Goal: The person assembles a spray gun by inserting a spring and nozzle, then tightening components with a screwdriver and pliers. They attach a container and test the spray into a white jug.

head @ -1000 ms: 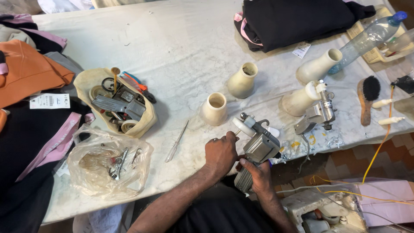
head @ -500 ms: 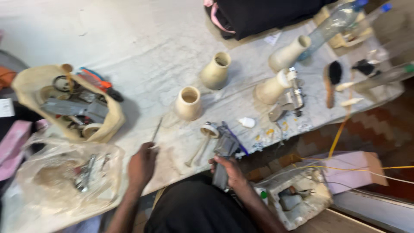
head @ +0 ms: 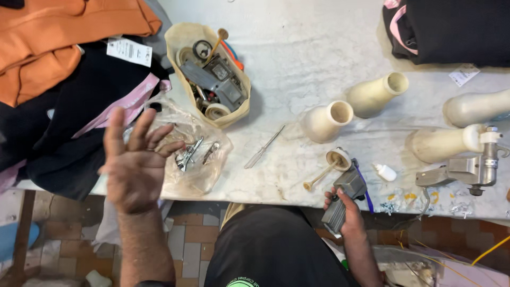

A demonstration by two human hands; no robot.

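Note:
My left hand (head: 135, 162) is raised in the air with its fingers spread, holding nothing, in front of a clear plastic bag (head: 199, 157) of metal tools. My right hand (head: 348, 212) grips a grey metal machine part (head: 344, 195) at the near table edge. Just beyond the part lie a cream spool with a stem (head: 332, 165) and a thin screwdriver (head: 264, 147).
A cream pouch (head: 210, 74) full of metal parts sits on the white table (head: 297, 42). Several cream cone bobbins (head: 326, 119) lie at the right, beside a metal fitting (head: 470, 167) and a small white bottle (head: 383, 171). Orange and black garments (head: 64, 58) lie left; black fabric (head: 451, 29) top right.
My left hand has lifted off the table edge and opened in the air at the left. The view has swung left. My right hand still holds the grey part.

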